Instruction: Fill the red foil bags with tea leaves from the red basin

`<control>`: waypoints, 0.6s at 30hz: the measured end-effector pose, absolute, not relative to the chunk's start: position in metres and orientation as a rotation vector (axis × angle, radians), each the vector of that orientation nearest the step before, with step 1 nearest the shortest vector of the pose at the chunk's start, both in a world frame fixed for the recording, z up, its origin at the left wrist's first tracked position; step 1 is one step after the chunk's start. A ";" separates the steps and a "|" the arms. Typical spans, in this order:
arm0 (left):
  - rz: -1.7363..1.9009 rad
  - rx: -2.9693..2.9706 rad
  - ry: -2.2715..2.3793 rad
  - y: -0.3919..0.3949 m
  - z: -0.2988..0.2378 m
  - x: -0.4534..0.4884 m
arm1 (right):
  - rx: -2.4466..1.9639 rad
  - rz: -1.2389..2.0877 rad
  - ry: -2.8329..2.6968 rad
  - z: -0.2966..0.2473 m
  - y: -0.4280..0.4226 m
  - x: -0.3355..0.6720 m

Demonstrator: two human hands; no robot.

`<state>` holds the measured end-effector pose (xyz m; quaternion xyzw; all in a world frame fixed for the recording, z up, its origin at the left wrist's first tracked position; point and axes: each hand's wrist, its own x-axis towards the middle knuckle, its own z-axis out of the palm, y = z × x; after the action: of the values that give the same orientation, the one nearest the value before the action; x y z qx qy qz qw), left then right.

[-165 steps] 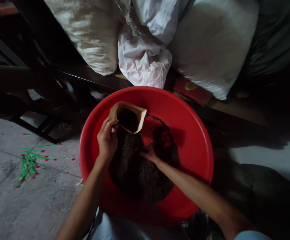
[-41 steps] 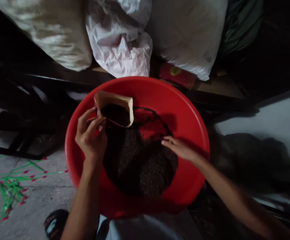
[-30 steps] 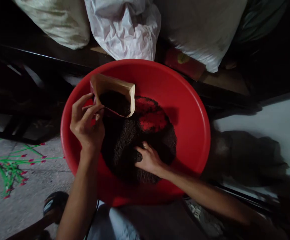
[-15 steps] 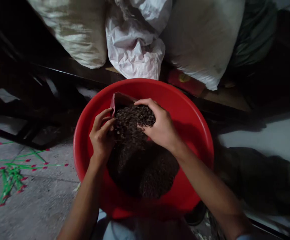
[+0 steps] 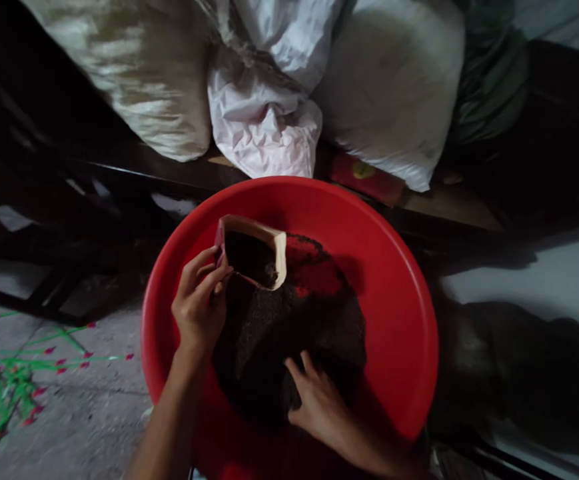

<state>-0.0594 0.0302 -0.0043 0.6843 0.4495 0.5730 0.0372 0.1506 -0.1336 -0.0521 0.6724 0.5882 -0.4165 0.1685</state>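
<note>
A dark bench [image 5: 139, 172] runs across behind everything, over a grey floor [image 5: 94, 410]. In front of it stands a round red tub [image 5: 394, 327], wide-mouthed and upright. Along the bench sit a cream sack [image 5: 164, 87] to the left, a pale sack [image 5: 394, 87] to the right and a dark green sack [image 5: 494, 93] beyond that; between the first two rests a smaller crumpled white sack [image 5: 269, 120], its bottom just behind the tub's rim. Dark loose grains [image 5: 342, 323] cover much of the tub's bottom, with red showing through at the far side. A red package [image 5: 364, 179] with a yellow patch lies by the pale sack's lower edge. The paper bag [image 5: 280, 260] is inside the tub's outline, above the far left of the grains, mouth open, with dark stuff inside. The left hand [image 5: 202, 303] pinches its near left edge between fingers and thumb. The right hand [image 5: 319, 407] is spread wide at the near side of the grains; whether its fingertips touch them I cannot tell. Thin green sticks [image 5: 14, 387] with red tips lie scattered on the floor.
</note>
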 end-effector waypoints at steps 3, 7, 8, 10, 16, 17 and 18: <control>1.728 2.130 1.407 0.033 -0.003 -0.062 | 1.956 -1.291 1.789 -0.040 -0.121 0.160; 1.716 2.146 1.413 0.034 -0.002 -0.063 | 2.032 -1.581 2.220 0.010 -0.082 0.168; 1.719 2.147 1.411 0.034 -0.003 -0.063 | 2.086 -1.624 2.368 0.027 -0.069 0.165; 1.727 2.155 1.404 0.033 -0.004 -0.063 | 2.157 -1.734 2.597 0.060 -0.043 0.156; 1.737 2.140 1.369 0.035 -0.007 -0.066 | 2.469 -2.390 2.535 0.095 0.013 0.162; 1.736 2.141 1.370 0.035 -0.007 -0.066 | 2.644 -2.397 2.435 0.086 0.014 0.170; 1.738 2.141 1.371 0.036 -0.006 -0.066 | 2.826 -2.304 2.306 0.073 0.012 0.179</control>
<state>-0.0656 0.0357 -0.0064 0.6949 0.4450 0.5640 0.0312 0.1786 0.0118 0.0731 0.5457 0.4453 -0.4449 -0.5531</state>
